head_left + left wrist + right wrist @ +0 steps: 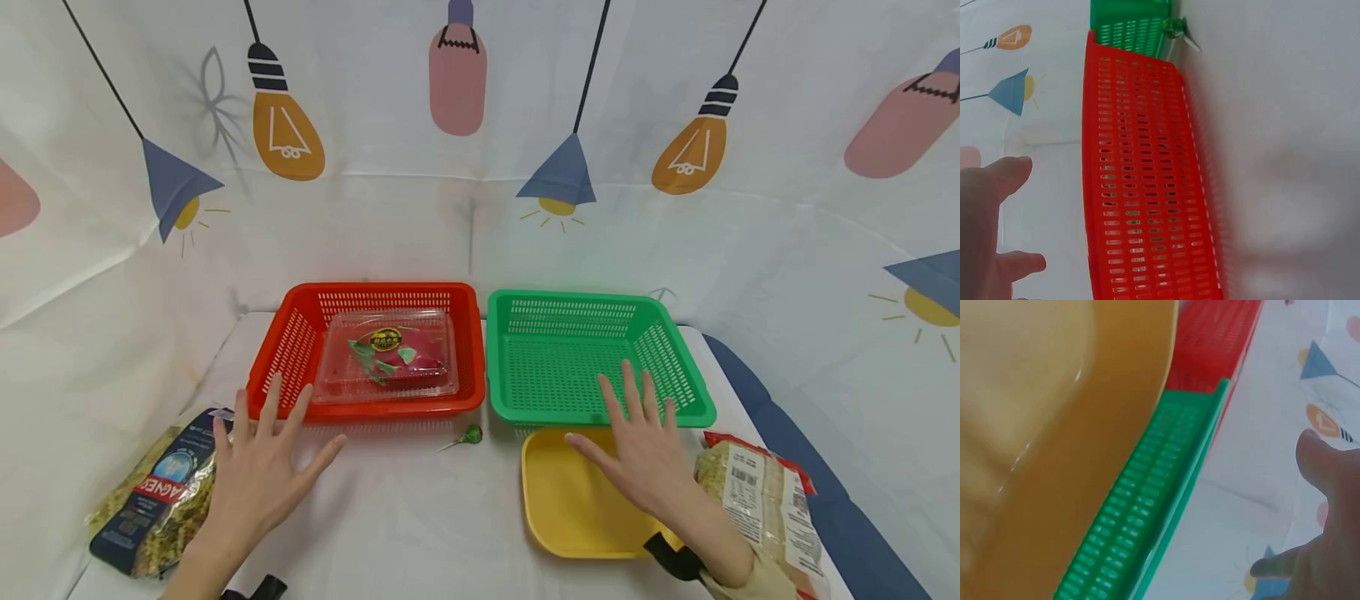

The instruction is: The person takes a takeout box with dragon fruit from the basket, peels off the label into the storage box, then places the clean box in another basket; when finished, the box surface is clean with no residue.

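Hovering seemingly, left hand (261,462) splayed, right hand (647,450) splayed

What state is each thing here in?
Red basket: upright, loaded.
Clear clamshell: looks closed, inside red basket.
Green basket: upright, nothing visible inside.
Yellow tray: upright, partly hidden.
Blue-labelled pasta bag: lying, seal unclear.
Red-edged bag: lying label-up.
Green lollipop-like item: lying down.
Left grip: fingers spread, empty.
Right grip: likewise.

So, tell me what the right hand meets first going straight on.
Probably the green basket: the right hand overlaps it in the head view, though depth is unclear and it might pass above.
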Demonstrator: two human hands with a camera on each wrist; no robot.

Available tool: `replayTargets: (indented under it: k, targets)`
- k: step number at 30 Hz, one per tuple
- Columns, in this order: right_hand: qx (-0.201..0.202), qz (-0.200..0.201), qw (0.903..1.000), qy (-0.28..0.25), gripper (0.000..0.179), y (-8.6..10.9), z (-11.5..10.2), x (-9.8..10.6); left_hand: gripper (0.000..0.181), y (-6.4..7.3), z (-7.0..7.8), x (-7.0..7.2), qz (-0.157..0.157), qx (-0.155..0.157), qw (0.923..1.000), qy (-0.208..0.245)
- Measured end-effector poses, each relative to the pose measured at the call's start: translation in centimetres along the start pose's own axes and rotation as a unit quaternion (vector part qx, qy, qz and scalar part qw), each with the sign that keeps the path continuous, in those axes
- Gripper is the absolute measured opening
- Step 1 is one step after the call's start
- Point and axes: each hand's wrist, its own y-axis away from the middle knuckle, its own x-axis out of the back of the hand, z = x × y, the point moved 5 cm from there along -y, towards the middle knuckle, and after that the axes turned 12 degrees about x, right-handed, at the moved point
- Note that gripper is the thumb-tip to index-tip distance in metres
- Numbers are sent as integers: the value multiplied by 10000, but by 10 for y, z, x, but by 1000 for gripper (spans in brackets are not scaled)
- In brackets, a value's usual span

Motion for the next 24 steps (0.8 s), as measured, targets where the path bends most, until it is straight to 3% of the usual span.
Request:
replayTargets:
  k: [8,12,18,24]
  targets:
    - [218,50,9952,-949,84,-21,-25,-1,88,-12,1,4,-184,-112,9985,503]
    - [405,101,9851,-1669,79,-35,-39,-4,85,-19,2,6,-496,-108,9963,697]
    - [635,54,9560,-2864,69,-61,-63,-9,81,-35,3,6,-1133,129,9863,1189]
    - [387,-206,9149,-4014,64,-94,-79,-18,82,-58,-5,4,-1820,551,9665,1725]
